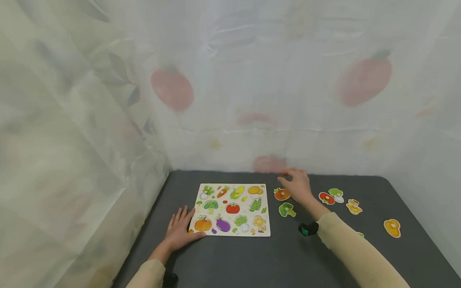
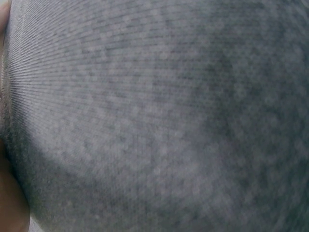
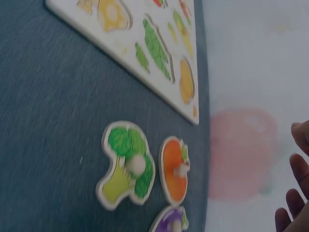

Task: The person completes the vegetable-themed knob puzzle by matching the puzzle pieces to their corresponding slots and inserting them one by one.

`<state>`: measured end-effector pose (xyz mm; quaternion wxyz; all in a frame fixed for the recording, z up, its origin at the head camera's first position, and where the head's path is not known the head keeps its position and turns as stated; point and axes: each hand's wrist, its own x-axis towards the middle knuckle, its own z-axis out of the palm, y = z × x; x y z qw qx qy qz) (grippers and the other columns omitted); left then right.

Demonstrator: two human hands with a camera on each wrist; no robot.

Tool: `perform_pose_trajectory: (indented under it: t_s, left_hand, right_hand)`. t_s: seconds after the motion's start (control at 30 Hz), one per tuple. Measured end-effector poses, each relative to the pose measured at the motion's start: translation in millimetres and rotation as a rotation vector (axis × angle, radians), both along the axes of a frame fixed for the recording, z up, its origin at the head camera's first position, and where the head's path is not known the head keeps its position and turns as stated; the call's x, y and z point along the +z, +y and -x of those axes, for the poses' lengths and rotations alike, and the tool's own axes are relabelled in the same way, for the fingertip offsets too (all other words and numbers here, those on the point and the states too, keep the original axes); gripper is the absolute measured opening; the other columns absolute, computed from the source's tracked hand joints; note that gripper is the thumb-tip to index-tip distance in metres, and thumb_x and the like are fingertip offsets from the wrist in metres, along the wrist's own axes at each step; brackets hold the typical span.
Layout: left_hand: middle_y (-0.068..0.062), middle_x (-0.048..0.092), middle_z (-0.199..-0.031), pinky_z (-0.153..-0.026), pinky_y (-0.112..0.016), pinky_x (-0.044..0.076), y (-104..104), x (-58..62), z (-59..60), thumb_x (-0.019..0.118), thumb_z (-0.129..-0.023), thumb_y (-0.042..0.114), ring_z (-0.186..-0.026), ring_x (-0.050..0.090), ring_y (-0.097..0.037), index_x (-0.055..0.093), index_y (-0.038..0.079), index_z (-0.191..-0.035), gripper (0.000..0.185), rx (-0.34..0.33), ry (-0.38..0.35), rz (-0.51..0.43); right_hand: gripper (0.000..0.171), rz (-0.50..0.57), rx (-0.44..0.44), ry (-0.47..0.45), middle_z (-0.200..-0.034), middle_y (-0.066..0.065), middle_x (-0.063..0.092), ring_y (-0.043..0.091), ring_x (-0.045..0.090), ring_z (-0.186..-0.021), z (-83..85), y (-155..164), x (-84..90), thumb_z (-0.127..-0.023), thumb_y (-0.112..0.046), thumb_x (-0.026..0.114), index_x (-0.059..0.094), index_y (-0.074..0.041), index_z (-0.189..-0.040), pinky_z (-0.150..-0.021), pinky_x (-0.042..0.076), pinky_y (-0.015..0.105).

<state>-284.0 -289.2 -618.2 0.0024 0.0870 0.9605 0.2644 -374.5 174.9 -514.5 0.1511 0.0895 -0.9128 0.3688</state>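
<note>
A white puzzle board [image 1: 230, 236] printed with vegetables lies flat on the table. My left hand [image 1: 180, 232] rests at its lower left corner, fingers spread along the left side and thumb along the front edge. To the board's right, my right hand [image 1: 299, 186] hovers over the table, fingers loosely bent and nothing between them. Beside it lie a pumpkin piece [image 1: 282, 194] and a broccoli piece [image 1: 287, 210]. An eggplant piece [image 3: 170, 221] touches the pumpkin piece in the right wrist view; from the head the hand hides it. Grey fabric fills most of the left wrist view.
Farther right lie a tomato piece [image 1: 326, 198], a leafy green piece [image 1: 336, 195], a mushroom piece [image 1: 354, 207] and a yellow potato-like piece [image 1: 392, 228]. A green bit [image 1: 361, 235] shows behind the right sleeve. A pale curtain [image 1: 223, 148] hangs behind the dark table.
</note>
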Motion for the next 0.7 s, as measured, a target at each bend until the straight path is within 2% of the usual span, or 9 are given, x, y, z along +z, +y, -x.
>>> perform_pose_trajectory:
  t_s: [0.27, 0.43, 0.57, 0.7]
  left_hand:
    - [-0.026, 0.015, -0.167, -0.119, -0.065, 0.002, 0.0, 4.7, 0.8, 0.075, -0.075, 0.074, -0.153, 0.007, -0.047, 0.030, 0.010, -0.163, 0.117, 0.011, -0.043, 0.030]
    - [-0.024, 0.014, -0.168, -0.119, -0.065, 0.000, -2.8, -3.6, 3.3, 0.072, -0.075, 0.077, -0.153, 0.005, -0.047, 0.029, 0.011, -0.163, 0.118, 0.008, -0.034, 0.035]
    - [-0.022, 0.013, -0.168, -0.120, -0.064, -0.001, -4.7, -9.6, 5.5, 0.070, -0.075, 0.081, -0.154, 0.004, -0.045, 0.028, 0.013, -0.163, 0.119, 0.007, -0.026, 0.030]
    - [-0.025, 0.016, -0.167, -0.119, -0.065, 0.000, -3.3, -5.5, 4.6, 0.073, -0.075, 0.077, -0.153, 0.006, -0.047, 0.031, 0.012, -0.162, 0.116, 0.002, -0.011, 0.012]
  right_hand:
    - [0.028, -0.013, -0.013, 0.005, -0.116, 0.014, 0.068, 0.044, 0.044, -0.124, -13.8, 27.0, -7.1, -0.096, -0.023, 0.073, 0.076, -0.008, -0.120, -0.107, 0.028, 0.065]
    - [0.028, -0.019, -0.021, 0.009, -0.115, 0.016, 0.068, 0.048, 0.043, -0.125, -26.8, 52.9, -16.4, -0.097, -0.022, 0.072, 0.076, -0.007, -0.121, -0.106, 0.026, 0.070]
    - [0.028, -0.052, -0.066, 0.020, -0.115, 0.018, 0.067, 0.048, 0.044, -0.123, -39.7, 79.8, -20.5, -0.098, -0.021, 0.071, 0.075, -0.005, -0.122, -0.103, 0.029, 0.069]
    - [0.031, -0.059, -0.116, 0.017, -0.116, 0.022, 0.066, 0.052, 0.043, -0.122, -56.1, 109.3, -21.2, -0.100, -0.023, 0.069, 0.073, -0.003, -0.123, -0.099, 0.027, 0.072]
